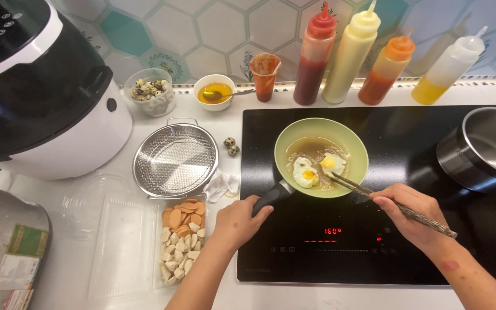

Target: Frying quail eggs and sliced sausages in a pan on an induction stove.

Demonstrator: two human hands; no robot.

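Observation:
A small green frying pan sits on the black induction cooktop, with two small fried eggs in oil inside it. My left hand grips the pan's black handle. My right hand holds dark chopsticks, whose tips reach over the pan's near rim and touch the right-hand egg.
A metal pot stands at the cooktop's right. Several squeeze bottles line the back wall. Left of the cooktop are a steel mesh strainer, two quail eggs, a clear tray of sliced food, a bowl of quail eggs, an oil bowl and a large white appliance.

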